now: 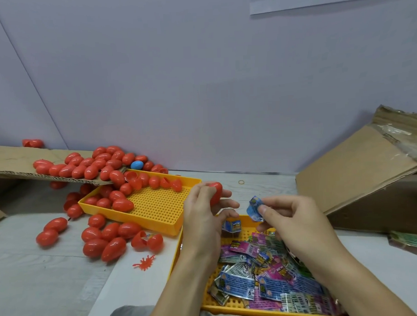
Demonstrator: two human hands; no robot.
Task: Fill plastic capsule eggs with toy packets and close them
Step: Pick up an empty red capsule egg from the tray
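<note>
My left hand [202, 212] grips a red capsule egg [215, 193] above the gap between two yellow trays. My right hand [290, 216] pinches a folded blue toy packet [255, 208] just right of the egg, a short gap between them. Below the hands, the near yellow tray [234, 309] holds several blue, pink and green toy packets [261, 274]. A folded blue packet [232, 225] stands at that tray's far end. Whether the held egg is open or closed is hidden by my fingers.
A far yellow tray [157, 207] holds several red eggs [114, 199]. More red eggs lie on a cardboard flap [11, 164] and on the table [106, 239], with one blue egg [137, 165]. An open red egg [146, 240], an orange rubber bug [143, 263] and a cardboard box [359, 176] are nearby.
</note>
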